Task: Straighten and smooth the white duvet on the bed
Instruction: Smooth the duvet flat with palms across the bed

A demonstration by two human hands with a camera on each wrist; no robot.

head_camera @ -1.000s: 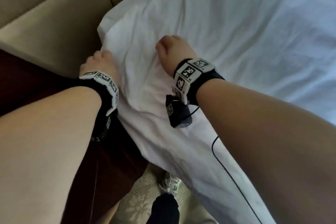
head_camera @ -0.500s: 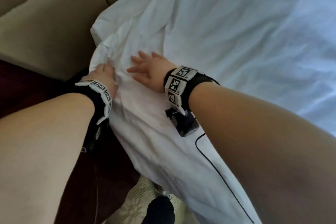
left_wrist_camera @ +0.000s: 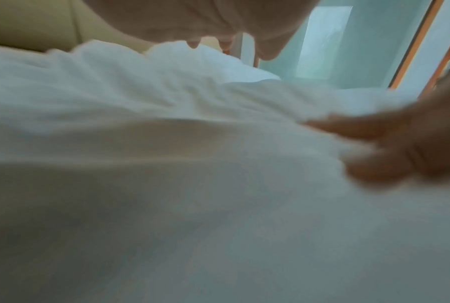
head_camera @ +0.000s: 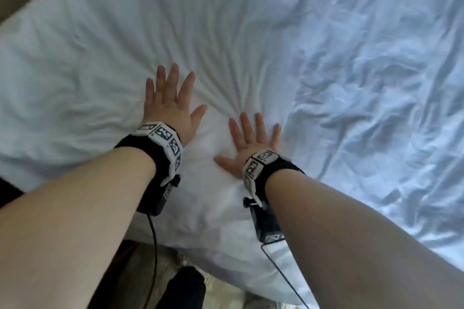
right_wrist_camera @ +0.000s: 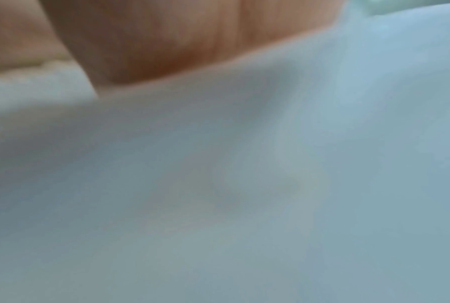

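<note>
duvet (head_camera: 251, 32): cut off by every edge | right hand (right_wrist_camera: 166, 41): blurred in wrist view, fingers perhaps flat

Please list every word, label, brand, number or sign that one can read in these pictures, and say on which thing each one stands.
No readable words, brands or numbers appear in any view.
Left wristband: black-and-white square code patterns only, no letters.
Right wristband: the same kind of code patterns, no letters.
Camera box under the right wrist: a small marking, too blurred to read.
White duvet: plain, no print or label in view.
Both wrist views are blurred and show no text.
</note>
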